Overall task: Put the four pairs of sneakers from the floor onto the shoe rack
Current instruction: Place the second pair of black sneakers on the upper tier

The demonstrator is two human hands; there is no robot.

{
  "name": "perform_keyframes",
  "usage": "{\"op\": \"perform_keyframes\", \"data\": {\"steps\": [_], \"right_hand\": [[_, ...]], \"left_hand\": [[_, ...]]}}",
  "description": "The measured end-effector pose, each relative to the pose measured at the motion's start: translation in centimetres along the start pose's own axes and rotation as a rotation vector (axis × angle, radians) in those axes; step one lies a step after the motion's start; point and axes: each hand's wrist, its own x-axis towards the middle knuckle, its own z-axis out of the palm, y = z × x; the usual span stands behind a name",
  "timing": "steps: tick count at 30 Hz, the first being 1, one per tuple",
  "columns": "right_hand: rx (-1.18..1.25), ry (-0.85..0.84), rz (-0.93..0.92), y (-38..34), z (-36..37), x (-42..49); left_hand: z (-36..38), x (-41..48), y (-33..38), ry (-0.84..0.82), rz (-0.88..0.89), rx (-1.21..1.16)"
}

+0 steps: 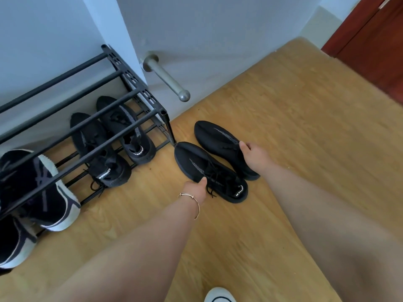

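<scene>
Two black sneakers lie side by side on the wooden floor, just right of the black metal shoe rack (139,92). My left hand (195,189) grips the nearer sneaker (196,162) at its laces. My right hand (254,155) holds the farther sneaker (216,134) at its collar. Both soles look to be on the floor. On the rack's bottom shelf stands another black pair (113,138), toes to the wall. Farther left on that shelf is a black pair with white soles (41,188), partly hidden by the rack's bars.
A white door with a long metal handle (168,80) stands just behind the rack's right end. A dark red door (370,44) is at the far right. A white shoe toe (220,296) shows at the bottom edge. Wooden floor (294,116) stretches to the right.
</scene>
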Motion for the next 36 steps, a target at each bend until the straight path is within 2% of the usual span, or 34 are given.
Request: {"op": "perform_keyframes", "data": {"steps": [7, 12, 20, 28, 36], "right_hand": [[0.033, -0.089, 0.081, 0.7, -0.7, 0.3], [0.005, -0.191, 0.117, 1.8, -0.2, -0.5], [0.254, -0.194, 0.154, 2.6, 0.9, -1.6], [0.317, -0.167, 0.125, 4.5, 1.5, -3.8], [0.430, -0.127, 0.087, 6.5, 1.2, -7.6]], "left_hand": [[0.5, -0.4, 1.0, 0.011, 0.003, -0.243], [-0.8, -0.6, 1.1, 0.072, 0.065, -0.171], [-2.2, 0.0, 1.0, 0.063, 0.086, -0.114], [-3.2, -1.3, 0.3, 0.062, 0.104, -0.092], [-4.2, -4.3, -1.2, -0.028, 0.133, -0.237]]}}
